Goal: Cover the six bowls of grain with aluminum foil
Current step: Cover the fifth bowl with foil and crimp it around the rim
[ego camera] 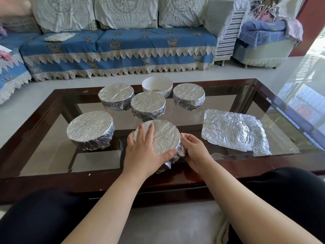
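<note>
1. Your left hand (146,149) lies flat on the near bowl (159,138), fingers straight, thumb pressing the foil rim: a released grip.
2. Your right hand (194,152) has its fingers curled round the bowl's right side, crimping foil against the wall.
3. That bowl sits at the near edge of the glass surface (52,155), between your knees.
4. Foil is thin and tears easily; squeeze at the rim, never the stretched top.
5. 4 more covered bowls stand beyond; 1 white bowl (157,86) at the back is uncovered.
6. The spare foil sheet (233,131) lies flat to the right; lift it by 2 corners.
</note>
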Demonstrator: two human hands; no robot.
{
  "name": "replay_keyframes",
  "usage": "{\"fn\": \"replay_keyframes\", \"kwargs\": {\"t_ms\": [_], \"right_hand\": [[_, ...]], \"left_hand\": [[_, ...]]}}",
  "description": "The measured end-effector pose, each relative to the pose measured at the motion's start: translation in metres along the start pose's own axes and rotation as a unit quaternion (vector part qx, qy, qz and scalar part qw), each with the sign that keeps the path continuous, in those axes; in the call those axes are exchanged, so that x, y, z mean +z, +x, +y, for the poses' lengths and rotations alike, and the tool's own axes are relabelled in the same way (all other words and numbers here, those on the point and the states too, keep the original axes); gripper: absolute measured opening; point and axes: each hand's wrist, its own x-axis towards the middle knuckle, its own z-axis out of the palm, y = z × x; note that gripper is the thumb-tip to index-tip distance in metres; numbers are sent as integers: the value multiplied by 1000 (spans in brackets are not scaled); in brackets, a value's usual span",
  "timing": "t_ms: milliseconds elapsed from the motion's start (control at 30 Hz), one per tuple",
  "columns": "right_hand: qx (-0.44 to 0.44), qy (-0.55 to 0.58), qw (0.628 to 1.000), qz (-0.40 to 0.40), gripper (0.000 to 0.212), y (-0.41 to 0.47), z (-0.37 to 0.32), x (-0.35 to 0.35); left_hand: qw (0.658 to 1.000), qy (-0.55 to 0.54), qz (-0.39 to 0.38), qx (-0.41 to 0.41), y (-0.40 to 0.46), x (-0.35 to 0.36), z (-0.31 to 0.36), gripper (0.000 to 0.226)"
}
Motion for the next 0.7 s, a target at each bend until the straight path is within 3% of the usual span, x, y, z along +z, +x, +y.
{"fn": "replay_keyframes", "kwargs": {"t_ms": [700], "right_hand": [[-73, -155, 973, 156, 17, 18, 13, 3]], "left_hand": [[1000, -19, 6, 1, 1, 1, 0, 113]]}}
